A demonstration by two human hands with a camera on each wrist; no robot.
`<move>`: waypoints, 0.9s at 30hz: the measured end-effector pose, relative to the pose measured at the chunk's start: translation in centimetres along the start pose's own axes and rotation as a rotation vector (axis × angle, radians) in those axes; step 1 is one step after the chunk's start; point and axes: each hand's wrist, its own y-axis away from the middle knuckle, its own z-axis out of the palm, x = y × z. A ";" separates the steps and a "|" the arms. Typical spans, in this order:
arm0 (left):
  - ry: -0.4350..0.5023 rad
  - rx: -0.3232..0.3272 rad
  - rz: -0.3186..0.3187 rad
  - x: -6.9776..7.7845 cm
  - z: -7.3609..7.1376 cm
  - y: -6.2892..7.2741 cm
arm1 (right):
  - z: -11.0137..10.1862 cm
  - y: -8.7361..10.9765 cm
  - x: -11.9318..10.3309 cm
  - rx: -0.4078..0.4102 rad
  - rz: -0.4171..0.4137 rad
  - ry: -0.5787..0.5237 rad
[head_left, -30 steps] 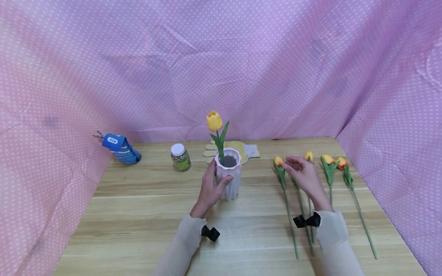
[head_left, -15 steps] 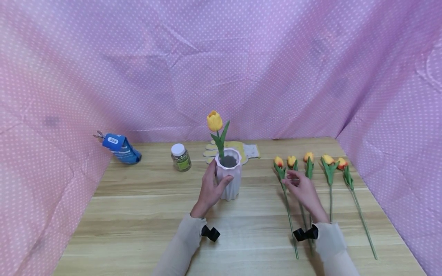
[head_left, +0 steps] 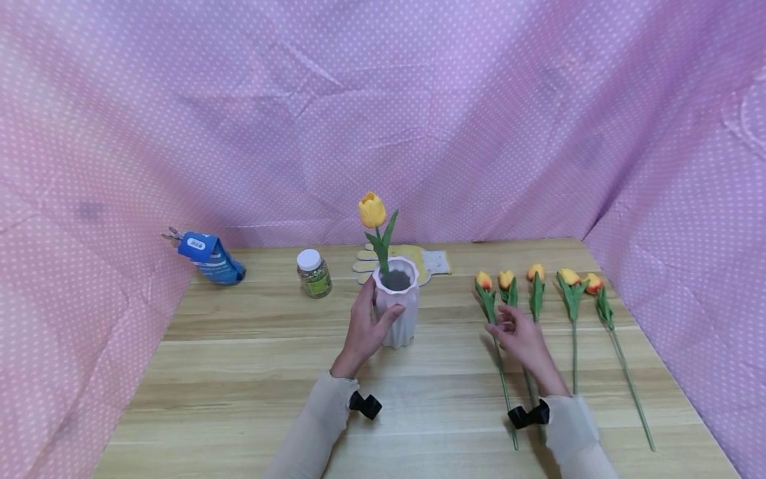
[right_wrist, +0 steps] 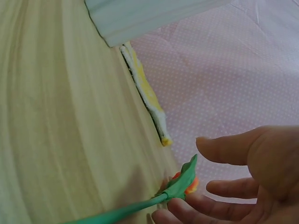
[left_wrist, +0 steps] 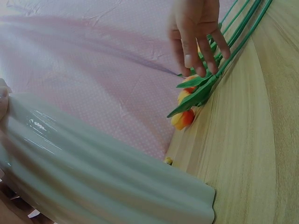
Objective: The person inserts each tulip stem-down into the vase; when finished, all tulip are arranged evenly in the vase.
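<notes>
My left hand (head_left: 364, 329) grips a white fluted vase (head_left: 403, 318), fingers round its left side and thumb across its front. One yellow tulip (head_left: 372, 211) stands upright in the vase, and dark grey material shows inside the mouth. My right hand (head_left: 522, 339) hovers at the stem of the leftmost orange-yellow tulip (head_left: 485, 282) lying on the table. In the right wrist view, thumb and fingers are spread apart, with that tulip's green leaf (right_wrist: 181, 184) close by the fingertips. Whether a finger touches it, I cannot tell.
Several more tulips (head_left: 572, 299) lie in a row at the right of the wooden table (head_left: 239, 392). Behind the vase is a yellow-and-white glove (head_left: 435, 261). A white-lidded jar (head_left: 314, 274) and a blue pouch (head_left: 211, 258) with a metal tool tip stand at the back left.
My right hand has drawn back toward me, from the tulip heads down to the stem of the leftmost tulip. The left hand and vase have stayed in place.
</notes>
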 end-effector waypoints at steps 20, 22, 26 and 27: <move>0.009 0.005 0.013 -0.1 0.0 0.0 | 1.2 0.1 0.3 0.010 0.022 0.192; 0.007 0.005 0.011 -0.1 0.0 0.0 | 1.3 -0.1 0.3 0.017 0.006 0.205; 0.004 0.005 0.010 -0.1 0.0 0.0 | 1.5 -0.3 0.4 0.035 -0.018 0.231; 0.004 0.005 0.009 0.0 0.0 0.0 | 1.5 -0.3 0.4 0.042 -0.018 0.238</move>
